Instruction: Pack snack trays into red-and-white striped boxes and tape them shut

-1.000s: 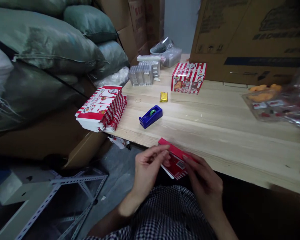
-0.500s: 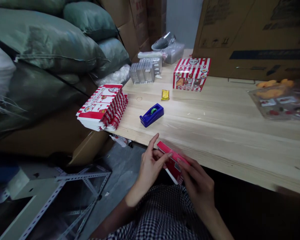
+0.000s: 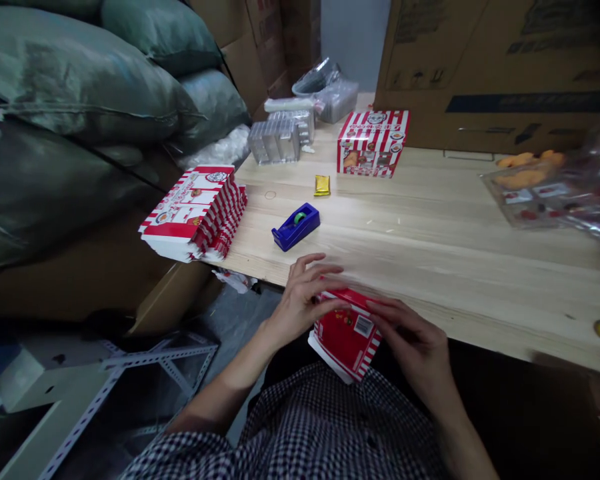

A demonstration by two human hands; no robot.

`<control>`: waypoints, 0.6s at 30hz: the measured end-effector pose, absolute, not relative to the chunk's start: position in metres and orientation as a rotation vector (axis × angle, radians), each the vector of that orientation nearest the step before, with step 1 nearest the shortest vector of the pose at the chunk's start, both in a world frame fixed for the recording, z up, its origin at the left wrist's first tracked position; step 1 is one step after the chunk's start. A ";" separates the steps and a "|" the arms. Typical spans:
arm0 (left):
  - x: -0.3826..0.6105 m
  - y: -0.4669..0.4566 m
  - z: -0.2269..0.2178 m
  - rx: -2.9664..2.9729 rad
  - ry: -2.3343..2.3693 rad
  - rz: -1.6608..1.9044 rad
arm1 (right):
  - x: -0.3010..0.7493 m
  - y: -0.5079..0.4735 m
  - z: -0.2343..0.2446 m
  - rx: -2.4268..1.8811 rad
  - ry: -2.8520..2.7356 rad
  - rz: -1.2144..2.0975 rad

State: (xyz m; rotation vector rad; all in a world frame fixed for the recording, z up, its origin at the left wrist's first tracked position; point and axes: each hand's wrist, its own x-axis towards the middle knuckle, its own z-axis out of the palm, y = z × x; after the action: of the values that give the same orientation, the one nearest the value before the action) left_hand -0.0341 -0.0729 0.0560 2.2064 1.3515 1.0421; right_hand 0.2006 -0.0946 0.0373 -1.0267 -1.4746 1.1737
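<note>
Wooden table [image 3: 455, 230] with tape dispenser [image 3: 295, 234], gold packet [image 3: 322, 186], perhaps plastic trays [image 3: 274, 143].

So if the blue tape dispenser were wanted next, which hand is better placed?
Probably the left hand: the blue tape dispenser lies just beyond it. The right hand is farther away, though both hands hold the red carton.

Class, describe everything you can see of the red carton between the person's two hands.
The red carton looks like thin printed card. Its facing panel is mostly red, with a barcode on a white patch, small printing and red-and-white stripes at the lower right. A white edge shows at the lower left. It is tilted, at the table's near edge. The left hand grips its upper left, the right hand its upper right. Fingers hide part of the top.
</note>
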 end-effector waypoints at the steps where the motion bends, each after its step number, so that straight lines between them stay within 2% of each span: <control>1: -0.034 -0.071 0.050 2.130 1.418 1.073 | 0.204 -0.092 0.035 -1.055 -1.404 1.177; 4: -0.031 -0.070 0.032 1.802 1.491 1.084 | 0.217 -0.084 0.023 -1.180 -1.035 1.158; 7: -0.025 -0.064 0.025 1.510 1.240 0.877 | 0.230 -0.077 0.006 -1.221 -0.673 1.117; 9: -0.023 -0.048 0.025 1.463 1.145 0.751 | 0.236 -0.069 -0.004 -1.222 -0.631 1.091; 11: -0.025 -0.019 0.025 1.545 1.156 0.674 | 0.244 -0.052 -0.011 -1.246 -0.736 1.064; 15: -0.021 0.054 0.015 1.891 1.221 0.461 | 0.282 0.012 -0.010 -1.299 -0.725 0.769; 18: -0.011 0.079 0.005 2.198 1.476 0.487 | 0.326 0.075 0.001 -1.358 -0.625 0.639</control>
State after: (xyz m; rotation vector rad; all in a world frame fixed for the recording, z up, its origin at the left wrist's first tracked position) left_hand -0.0111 0.0790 0.0046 2.1981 1.4756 0.4868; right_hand 0.3260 0.0747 0.0009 -1.3584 -0.6248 0.6388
